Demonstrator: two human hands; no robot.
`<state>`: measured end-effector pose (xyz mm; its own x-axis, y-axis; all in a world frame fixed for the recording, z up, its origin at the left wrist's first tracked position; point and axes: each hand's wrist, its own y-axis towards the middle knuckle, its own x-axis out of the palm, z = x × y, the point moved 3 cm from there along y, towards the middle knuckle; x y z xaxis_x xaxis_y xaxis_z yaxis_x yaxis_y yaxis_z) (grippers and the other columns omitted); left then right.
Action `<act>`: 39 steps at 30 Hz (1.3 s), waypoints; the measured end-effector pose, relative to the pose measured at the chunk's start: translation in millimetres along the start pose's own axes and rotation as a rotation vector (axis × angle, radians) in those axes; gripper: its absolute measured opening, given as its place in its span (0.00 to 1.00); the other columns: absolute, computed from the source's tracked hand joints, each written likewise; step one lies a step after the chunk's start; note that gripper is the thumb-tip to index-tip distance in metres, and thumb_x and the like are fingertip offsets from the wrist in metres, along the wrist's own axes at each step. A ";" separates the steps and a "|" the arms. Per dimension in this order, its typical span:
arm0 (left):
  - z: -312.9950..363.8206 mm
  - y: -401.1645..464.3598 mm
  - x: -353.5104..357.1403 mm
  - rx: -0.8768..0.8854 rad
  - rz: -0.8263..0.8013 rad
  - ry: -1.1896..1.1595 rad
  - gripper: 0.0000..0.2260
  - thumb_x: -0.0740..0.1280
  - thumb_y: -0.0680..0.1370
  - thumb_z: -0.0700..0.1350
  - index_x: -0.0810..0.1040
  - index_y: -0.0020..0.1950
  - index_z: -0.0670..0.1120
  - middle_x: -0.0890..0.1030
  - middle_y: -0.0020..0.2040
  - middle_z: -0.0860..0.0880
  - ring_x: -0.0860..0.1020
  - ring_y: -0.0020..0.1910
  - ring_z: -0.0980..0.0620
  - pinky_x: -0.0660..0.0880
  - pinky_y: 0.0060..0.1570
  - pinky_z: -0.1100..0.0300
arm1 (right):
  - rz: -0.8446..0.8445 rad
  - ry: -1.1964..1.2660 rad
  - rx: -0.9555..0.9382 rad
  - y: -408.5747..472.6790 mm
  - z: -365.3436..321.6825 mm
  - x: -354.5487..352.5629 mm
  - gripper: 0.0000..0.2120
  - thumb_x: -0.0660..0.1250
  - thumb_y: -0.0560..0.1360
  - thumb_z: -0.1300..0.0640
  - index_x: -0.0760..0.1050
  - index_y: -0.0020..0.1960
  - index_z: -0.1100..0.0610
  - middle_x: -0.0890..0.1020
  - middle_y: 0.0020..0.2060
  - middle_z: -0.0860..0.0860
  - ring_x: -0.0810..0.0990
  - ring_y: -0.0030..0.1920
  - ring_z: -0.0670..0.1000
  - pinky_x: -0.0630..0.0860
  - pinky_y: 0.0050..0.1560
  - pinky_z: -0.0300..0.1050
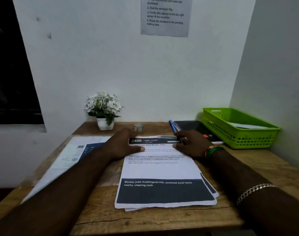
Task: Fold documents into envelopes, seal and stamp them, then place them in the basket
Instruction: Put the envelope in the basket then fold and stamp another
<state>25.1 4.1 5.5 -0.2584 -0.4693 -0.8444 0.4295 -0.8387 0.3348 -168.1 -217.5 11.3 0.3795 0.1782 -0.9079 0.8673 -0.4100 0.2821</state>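
A small stack of printed documents (162,172) with dark header and footer bands lies flat on the wooden desk (162,222) in front of me. My left hand (123,144) rests on the upper left part of the top sheet, thumb stretched across the paper. My right hand (190,144) lies on the upper right part, fingers at the far edge. Whether either hand pinches the sheet cannot be told. The green plastic basket (218,126) stands at the back right with a white envelope (246,125) inside.
Large white envelopes or sheets (68,160) lie at the left, overhanging the desk edge. A potted white flower (103,108), a small clear jar (139,127), a blue pen (172,126) and a dark notebook (194,127) line the back. An instruction sheet (165,16) hangs on the wall.
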 end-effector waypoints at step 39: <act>55.3 -19.8 17.5 -0.105 -0.330 0.316 0.24 0.52 0.87 0.53 0.55 0.83 0.51 0.54 0.83 0.49 0.55 0.81 0.49 0.53 0.79 0.55 | -0.121 -0.145 -0.262 -12.1 -66.1 19.8 0.26 0.55 0.79 0.38 0.72 0.71 0.50 0.79 0.66 0.50 0.78 0.65 0.51 0.73 0.67 0.51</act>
<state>-35.8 -2.8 7.2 -0.1267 -0.0610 -0.9901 0.4580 -0.8889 -0.0039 -149.8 -149.8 10.4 0.2348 0.0746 -0.9692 0.9640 -0.1456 0.2223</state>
